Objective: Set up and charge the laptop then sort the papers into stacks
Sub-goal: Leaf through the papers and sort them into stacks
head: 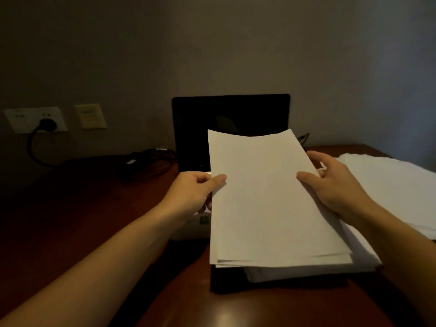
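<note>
A sheaf of white papers point(264, 199) is held above the desk in front of me, its far end tilted up. My left hand point(193, 192) pinches its left edge with the thumb on top. My right hand point(332, 182) grips its right edge, thumb on top and fingers spread behind. The laptop point(226, 114) stands open behind the papers with a dark screen; its keyboard is mostly hidden by them. A black plug point(48, 125) sits in the wall socket, and its cable point(37, 156) runs down to a dark adapter point(132, 164) on the desk.
Another spread of white papers point(389, 190) lies on the right side of the dark wooden desk point(70, 220). More loose sheets point(306, 272) rest under the held sheaf on a dark flat object. A second wall plate point(90, 115) is beside the socket. The room is dim.
</note>
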A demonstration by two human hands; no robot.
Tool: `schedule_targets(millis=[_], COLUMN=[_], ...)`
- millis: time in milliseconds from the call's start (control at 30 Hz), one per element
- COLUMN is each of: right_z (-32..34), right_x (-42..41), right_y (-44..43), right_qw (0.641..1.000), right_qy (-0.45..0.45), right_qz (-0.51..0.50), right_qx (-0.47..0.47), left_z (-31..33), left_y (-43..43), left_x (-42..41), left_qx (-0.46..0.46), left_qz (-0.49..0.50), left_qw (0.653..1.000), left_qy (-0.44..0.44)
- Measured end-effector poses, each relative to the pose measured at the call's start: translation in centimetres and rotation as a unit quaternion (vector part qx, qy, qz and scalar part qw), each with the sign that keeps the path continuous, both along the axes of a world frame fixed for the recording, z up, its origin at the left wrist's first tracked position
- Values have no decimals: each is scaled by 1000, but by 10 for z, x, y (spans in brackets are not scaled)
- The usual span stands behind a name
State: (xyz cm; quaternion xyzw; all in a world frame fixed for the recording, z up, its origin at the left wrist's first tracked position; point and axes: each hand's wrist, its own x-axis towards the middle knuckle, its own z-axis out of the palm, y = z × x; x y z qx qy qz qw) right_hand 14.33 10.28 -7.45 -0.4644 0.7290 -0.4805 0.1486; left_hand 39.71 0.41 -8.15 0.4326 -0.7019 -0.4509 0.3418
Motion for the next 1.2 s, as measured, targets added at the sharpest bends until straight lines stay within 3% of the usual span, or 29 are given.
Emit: schedule_targets(millis=[67,133,200,267,367,600,800,1067,1200], right_z=[1,-5,-15,-27,-39,-35,-30,-29,-21], right_x=[-17,-33,-45,-55,-65,-85,-87,-85,-84], right_y=[5,8,9,9,8,3,-3,10,21], right_qw=[997,974,945,938,949,978,978,952,951], right_qy=[55,186,260,263,225,59,10,-210,-178], right_qz=[-24,-40,-26,-8,-4,-5,25,20,64], right_qx=[41,125,196,227,222,200,206,224,243], left_z=[-3,-9,-16,-22,-28,-35,-38,-36,-37], left_y=[1,0,0,3,6,11,12,12,15], left_x=[-18,-29,-35,-40,-45,-46,-55,-61,-64], left_qx=[-26,-88,-187,-257,-288,-299,-302,-279,-265], left_qz=[15,33,49,54,40,13,-45,-51,-51], left_qw=[999,988,946,902,885,895,900,899,904], left_qy=[-39,-125,-260,-344,-363,-330,-310,-332,-332])
